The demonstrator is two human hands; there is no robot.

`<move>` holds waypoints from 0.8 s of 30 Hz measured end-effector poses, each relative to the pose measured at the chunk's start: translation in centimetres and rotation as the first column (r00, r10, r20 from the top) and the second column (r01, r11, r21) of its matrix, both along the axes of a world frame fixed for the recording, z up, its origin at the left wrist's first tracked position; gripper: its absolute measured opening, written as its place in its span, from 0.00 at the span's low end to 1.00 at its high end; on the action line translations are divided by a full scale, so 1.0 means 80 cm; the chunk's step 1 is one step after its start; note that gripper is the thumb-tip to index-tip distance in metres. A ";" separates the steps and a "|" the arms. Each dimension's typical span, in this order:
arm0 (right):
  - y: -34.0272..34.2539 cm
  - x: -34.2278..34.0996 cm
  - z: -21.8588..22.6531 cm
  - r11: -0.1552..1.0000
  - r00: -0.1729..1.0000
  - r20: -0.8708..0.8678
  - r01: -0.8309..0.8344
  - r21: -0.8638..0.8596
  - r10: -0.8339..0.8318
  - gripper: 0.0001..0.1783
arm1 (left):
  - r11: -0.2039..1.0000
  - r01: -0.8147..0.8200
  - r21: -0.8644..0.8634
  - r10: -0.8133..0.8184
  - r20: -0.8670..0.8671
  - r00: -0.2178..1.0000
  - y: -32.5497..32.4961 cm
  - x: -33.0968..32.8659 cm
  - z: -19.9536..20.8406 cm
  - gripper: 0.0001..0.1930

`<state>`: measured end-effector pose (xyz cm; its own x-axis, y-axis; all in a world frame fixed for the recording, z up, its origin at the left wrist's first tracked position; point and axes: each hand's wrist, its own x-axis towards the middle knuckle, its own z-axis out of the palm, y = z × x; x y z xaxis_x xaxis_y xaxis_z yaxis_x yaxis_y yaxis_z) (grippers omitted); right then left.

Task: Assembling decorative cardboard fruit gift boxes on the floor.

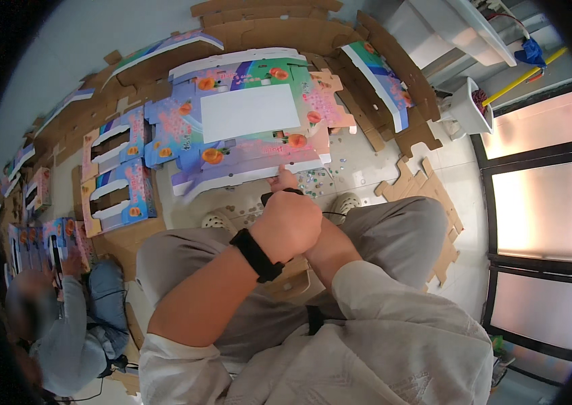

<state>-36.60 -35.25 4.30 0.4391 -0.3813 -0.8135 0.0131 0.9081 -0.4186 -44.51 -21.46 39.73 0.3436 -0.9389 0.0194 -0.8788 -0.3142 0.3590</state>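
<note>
A flat printed cardboard box blank (245,115), purple and green with orange fruit pictures and a white panel, lies on the floor in front of my knees. My right hand (283,179) reaches forward to its near edge, with the fingers pinching that edge; most of the hand is hidden. My left hand (289,223) is curled in a fist with a black wristband (257,254) behind it. It sits over my right wrist, and nothing shows inside it.
More printed blanks (121,179) and brown cardboard scraps (427,196) lie on the floor around me. Small punched-out bits (316,179) litter the floor by my white shoes (347,202). Another person (63,317) sits at lower left. A white bin (468,108) and windows stand right.
</note>
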 end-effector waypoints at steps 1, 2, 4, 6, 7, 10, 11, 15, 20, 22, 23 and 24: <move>-0.009 0.000 -0.004 0.998 0.998 -0.050 -0.032 -0.045 0.029 0.17 | 1.000 -0.003 0.020 0.002 0.034 0.999 0.000 -0.001 -0.001 0.12; -0.015 0.002 -0.003 0.994 0.993 -0.101 -0.067 -0.090 0.058 0.17 | 1.000 0.011 0.026 -0.011 0.006 1.000 0.000 -0.001 -0.002 0.12; -0.018 0.000 0.005 0.983 0.995 0.005 -0.093 -0.157 0.095 0.18 | 0.998 -0.006 0.056 0.007 -0.018 1.000 -0.001 -0.001 -0.006 0.13; -0.016 -0.001 0.018 0.991 0.998 0.016 -0.053 -0.123 0.055 0.17 | 0.999 0.003 0.049 -0.001 -0.041 0.999 -0.003 -0.001 -0.009 0.13; -0.011 -0.003 0.024 0.985 0.996 -0.035 -0.088 -0.147 0.084 0.18 | 0.998 -0.011 0.060 0.013 -0.029 1.000 -0.003 0.000 -0.009 0.13; 0.016 -0.014 0.025 0.981 0.997 0.067 -0.020 -0.191 0.033 0.20 | 0.999 -0.026 -0.020 0.025 -0.027 0.999 -0.007 0.000 -0.007 0.13; 0.021 -0.014 0.022 0.988 0.998 0.048 -0.025 -0.151 0.033 0.22 | 1.000 -0.011 -0.023 0.010 -0.045 0.999 -0.009 0.000 -0.005 0.13; 0.011 -0.032 0.006 0.972 0.971 0.043 -0.235 -0.016 0.236 0.25 | 1.000 0.009 0.017 -0.009 -0.005 1.000 -0.020 0.004 0.019 0.13; -0.069 -0.070 0.016 0.202 0.228 -0.272 -0.972 -0.120 0.935 0.16 | 0.925 -0.257 -0.279 0.280 0.048 0.959 0.054 0.058 0.125 0.11; -0.131 -0.054 0.028 0.149 0.170 -0.152 -0.979 -0.139 0.974 0.12 | 0.677 -0.564 -0.472 0.562 -0.162 0.811 0.136 0.077 0.188 0.06; -0.168 -0.034 0.032 0.067 0.125 -0.321 -0.980 -0.187 0.939 0.11 | 0.586 -0.655 -0.477 0.668 -0.174 0.724 0.177 0.098 0.215 0.06; -0.203 -0.017 0.034 0.103 0.205 -0.469 -0.967 -0.234 0.859 0.08 | 0.594 -0.704 -0.389 0.748 -0.054 0.661 0.212 0.132 0.233 0.08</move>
